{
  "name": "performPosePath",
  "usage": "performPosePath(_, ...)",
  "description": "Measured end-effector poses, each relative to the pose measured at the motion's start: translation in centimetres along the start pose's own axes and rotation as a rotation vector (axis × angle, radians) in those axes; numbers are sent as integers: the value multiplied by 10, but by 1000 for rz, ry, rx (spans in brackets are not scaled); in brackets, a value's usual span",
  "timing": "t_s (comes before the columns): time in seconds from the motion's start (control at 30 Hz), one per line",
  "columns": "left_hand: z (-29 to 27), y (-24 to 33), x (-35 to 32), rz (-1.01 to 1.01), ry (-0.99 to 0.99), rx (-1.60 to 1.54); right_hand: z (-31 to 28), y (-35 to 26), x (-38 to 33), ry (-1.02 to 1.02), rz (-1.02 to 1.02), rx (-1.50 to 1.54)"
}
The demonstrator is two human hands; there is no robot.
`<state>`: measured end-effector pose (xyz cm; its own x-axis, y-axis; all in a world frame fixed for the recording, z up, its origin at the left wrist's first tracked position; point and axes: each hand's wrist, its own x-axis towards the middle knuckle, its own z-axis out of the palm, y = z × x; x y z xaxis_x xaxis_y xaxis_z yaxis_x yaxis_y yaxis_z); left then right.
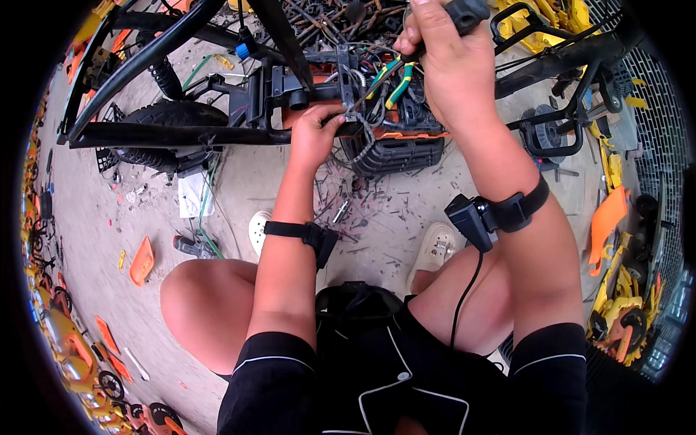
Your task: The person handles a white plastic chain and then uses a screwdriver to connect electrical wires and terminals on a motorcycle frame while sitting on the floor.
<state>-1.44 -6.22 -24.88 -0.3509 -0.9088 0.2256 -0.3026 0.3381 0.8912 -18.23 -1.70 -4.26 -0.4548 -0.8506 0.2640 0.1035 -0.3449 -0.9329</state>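
My right hand (448, 69) is closed around the dark handle of a screwdriver (466, 13). Its thin shaft slants down and left toward a metal bracket on a black tubular vehicle frame (196, 135). Close to where the shaft ends, my left hand (314, 134) is closed, thumb and fingers pinched at the bracket. What those fingertips hold is hidden. A braided cable (368, 134) loops down just right of them. Pliers with green and yellow handles (401, 85) lie among the wires in the frame's middle, left of my right wrist.
A black tyre (174, 116) sits under the frame at left. Dark bolts and metal scraps (341, 22) pile up behind it. An orange plastic piece (143, 261) and a dark-handled tool (192, 246) lie on the left floor. Yellow and orange parts line both sides.
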Motion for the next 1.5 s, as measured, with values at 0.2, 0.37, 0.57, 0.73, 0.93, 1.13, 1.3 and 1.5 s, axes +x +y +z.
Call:
performPosePath(0.2, 1, 3, -10, -45, -14, -53, 2, -1, -3, -10, -12, 63)
performPosePath(0.37, 6, 3, -16, -11, 55, 10, 5, -1, -5, -48, -42, 51)
performPosePath(0.57, 10, 1, -20, 57, 124, 33, 10, 0, -5, -54, -32, 78)
performPosePath(0.73, 12, -1, -20, 81, 164, -13, 13, 4, 4, -179, 46, 154)
performPosePath(0.93, 16, -2, -18, 112, 204, -20, 37, 4, 28, -314, 179, 166)
performPosePath(1.13, 18, -6, -20, 93, 230, 13, 34, 16, 48, -494, 214, 245)
performPosePath(1.3, 21, -6, -19, 131, 272, 37, 39, 27, 64, -392, 210, 221)
performPosePath(1.5, 22, -12, -20, 138, 311, 37, 56, 30, 52, -273, 127, 99)
